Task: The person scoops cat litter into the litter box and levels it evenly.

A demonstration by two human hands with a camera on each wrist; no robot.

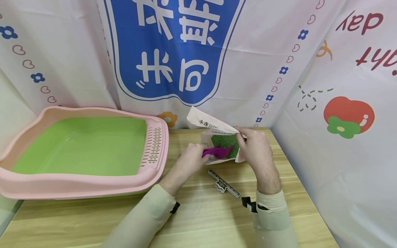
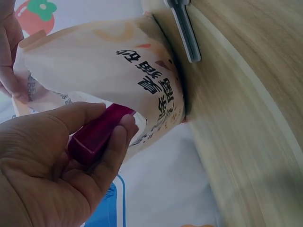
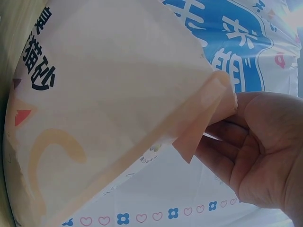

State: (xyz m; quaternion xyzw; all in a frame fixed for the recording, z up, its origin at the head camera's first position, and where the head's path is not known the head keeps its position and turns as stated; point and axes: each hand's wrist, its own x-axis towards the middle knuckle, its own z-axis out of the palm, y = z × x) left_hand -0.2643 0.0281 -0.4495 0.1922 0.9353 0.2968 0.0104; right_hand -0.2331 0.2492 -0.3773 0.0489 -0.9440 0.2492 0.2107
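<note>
A pale pink bag of cat litter point(image 3: 109, 80) stands at the back of the table, its mouth pulled wide. Green granules point(image 1: 224, 140) show inside. My left hand point(image 1: 193, 156) grips the handle of a purple scoop point(image 1: 219, 151), whose blade dips into the bag among the granules. In the left wrist view, thumb and fingers close round the scoop's handle point(image 2: 97, 135). At the bag's right edge, my right hand point(image 1: 255, 144) pinches the rim between thumb and fingers. A sealing clip point(image 1: 224, 183) lies on the table in front of the bag.
To the left stands a pink litter box point(image 1: 83, 184) with a green base point(image 1: 93, 144) and a slotted panel on its right side. A printed cloth point(image 1: 254, 31) hangs behind the wooden table point(image 1: 198, 220) and along its right side.
</note>
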